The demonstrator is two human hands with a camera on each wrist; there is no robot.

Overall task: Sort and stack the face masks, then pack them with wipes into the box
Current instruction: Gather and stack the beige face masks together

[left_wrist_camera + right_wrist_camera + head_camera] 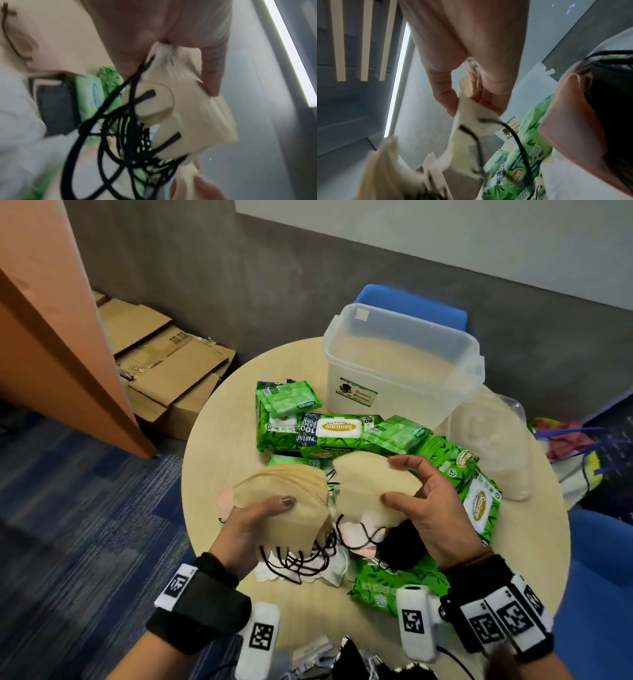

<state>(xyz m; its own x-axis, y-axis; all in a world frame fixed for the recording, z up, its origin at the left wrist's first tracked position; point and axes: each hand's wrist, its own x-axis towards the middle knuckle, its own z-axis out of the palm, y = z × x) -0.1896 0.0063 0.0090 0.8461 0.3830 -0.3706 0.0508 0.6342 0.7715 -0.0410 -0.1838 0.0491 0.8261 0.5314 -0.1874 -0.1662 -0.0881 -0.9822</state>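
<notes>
Low in the frame's centre, the left hand (251,529) is gripping a stack of masks (291,498); the right hand (423,508) is pinching one mask (368,487) beside it. Light, floppy, loops tangling: best held by the folded edge.

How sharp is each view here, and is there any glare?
Head: mostly sharp, wipe packs legible, edges bent by the wide lens. Left wrist: motion-blurred mask stack, bright light strip top right. Right wrist: soft, single mask smeared, glare strip at left.
</notes>
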